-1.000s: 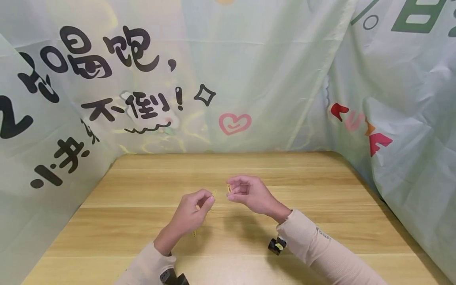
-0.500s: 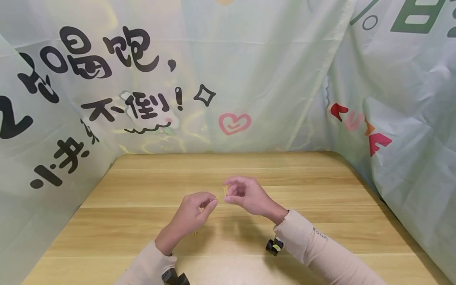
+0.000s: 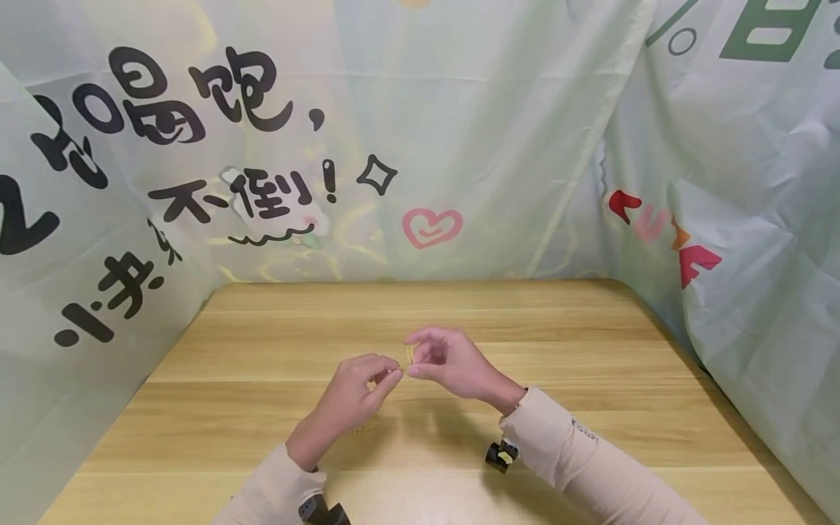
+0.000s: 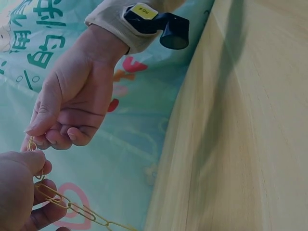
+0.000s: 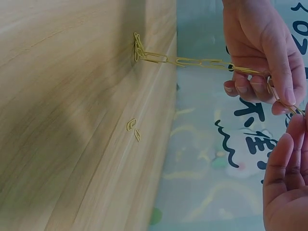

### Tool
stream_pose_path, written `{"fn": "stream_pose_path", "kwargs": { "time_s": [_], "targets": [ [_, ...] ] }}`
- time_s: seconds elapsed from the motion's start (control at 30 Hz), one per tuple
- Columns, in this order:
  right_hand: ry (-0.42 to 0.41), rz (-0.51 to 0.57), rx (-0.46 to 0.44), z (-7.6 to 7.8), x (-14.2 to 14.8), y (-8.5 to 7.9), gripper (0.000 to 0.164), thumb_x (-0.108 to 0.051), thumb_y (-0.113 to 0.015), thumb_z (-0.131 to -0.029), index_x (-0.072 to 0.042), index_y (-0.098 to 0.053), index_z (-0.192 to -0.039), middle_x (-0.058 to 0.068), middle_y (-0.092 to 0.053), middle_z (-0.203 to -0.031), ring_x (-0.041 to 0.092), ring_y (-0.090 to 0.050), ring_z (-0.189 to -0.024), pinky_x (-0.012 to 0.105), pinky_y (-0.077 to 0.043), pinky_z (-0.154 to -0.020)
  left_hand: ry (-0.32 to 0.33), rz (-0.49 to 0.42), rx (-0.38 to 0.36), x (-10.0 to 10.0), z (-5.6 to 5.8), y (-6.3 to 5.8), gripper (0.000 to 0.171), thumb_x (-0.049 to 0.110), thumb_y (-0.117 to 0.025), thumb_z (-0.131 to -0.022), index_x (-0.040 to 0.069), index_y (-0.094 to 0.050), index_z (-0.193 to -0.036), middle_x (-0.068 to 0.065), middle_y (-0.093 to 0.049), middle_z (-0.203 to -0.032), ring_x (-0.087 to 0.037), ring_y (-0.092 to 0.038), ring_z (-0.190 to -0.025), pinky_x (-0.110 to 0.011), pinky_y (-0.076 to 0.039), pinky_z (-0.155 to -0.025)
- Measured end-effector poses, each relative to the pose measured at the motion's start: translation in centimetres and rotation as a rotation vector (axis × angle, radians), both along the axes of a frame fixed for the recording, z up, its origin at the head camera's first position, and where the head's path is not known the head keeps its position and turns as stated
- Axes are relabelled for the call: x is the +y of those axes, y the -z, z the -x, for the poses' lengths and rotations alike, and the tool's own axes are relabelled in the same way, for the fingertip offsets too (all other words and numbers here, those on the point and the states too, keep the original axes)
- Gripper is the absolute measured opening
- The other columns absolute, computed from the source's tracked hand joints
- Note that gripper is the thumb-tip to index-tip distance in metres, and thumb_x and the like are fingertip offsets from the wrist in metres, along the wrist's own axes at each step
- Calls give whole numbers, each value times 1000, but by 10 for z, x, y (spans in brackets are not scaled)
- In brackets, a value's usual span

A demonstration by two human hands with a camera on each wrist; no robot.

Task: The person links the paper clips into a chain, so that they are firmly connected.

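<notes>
My left hand [image 3: 357, 390] pinches the upper end of a chain of linked yellow paper clips between thumb and forefinger. In the right wrist view the paper clip chain [image 5: 190, 61] runs from that hand down to the table, where its tail lies bunched. My right hand [image 3: 453, 362] pinches a single yellow paper clip [image 3: 410, 354] between thumb and fingers, upright. The fingertips of both hands almost meet above the table, and the paper clip is at the chain's end. Whether the two are hooked together I cannot tell.
Two loose paper clips [image 5: 131, 124] lie on the wooden table [image 3: 275, 321]. Behind it and along both sides hangs a printed cloth [image 3: 512, 182]. Each wrist carries a small black camera [image 3: 502, 456].
My right hand has moved left and slightly down with its paper clip, up to the left fingertips. The left hand has shifted a little to the right, closing the gap.
</notes>
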State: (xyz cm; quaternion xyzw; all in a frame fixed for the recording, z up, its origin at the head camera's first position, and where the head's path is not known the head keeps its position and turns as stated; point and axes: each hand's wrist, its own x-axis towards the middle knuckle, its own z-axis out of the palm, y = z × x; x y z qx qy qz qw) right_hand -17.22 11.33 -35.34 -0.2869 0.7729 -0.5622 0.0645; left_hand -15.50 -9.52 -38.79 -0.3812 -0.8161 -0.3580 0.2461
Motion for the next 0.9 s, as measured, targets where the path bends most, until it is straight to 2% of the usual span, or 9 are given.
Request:
{"fn": "stream_pose_path", "kwargs": {
  "time_s": [0.33, 0.7, 0.9],
  "targets": [
    [-19, -11, -8, -2, -1, 1, 36, 0, -72, -85, 2, -60, -119, 3, -64, -84, 17, -62, -74, 27, -52, -70, -15, -28, 3, -1, -1, 2, 8, 5, -64, -90, 5, -71, -85, 3, -65, -73, -5, -56, -66, -24, -52, -62],
    [-15, 0, -29, -2, -2, 0, 35, 1, -71, -85, 2, -61, -118, 4, -63, -84, 17, -61, -74, 25, -51, -67, -13, -84, 27, 1, -1, 1, 9, 3, -65, -88, 4, -70, -81, 2, -65, -70, -7, -58, -65, -23, -52, -61],
    [-40, -10, -56, -2, -3, 2, 35, -1, -71, -86, 5, -60, -119, 4, -64, -85, 17, -62, -75, 25, -52, -67, -49, -114, 58, 2, -1, 1, 8, -1, -66, -85, 3, -69, -79, 1, -65, -69, -7, -59, -62, -25, -54, -60]
  ]
}}
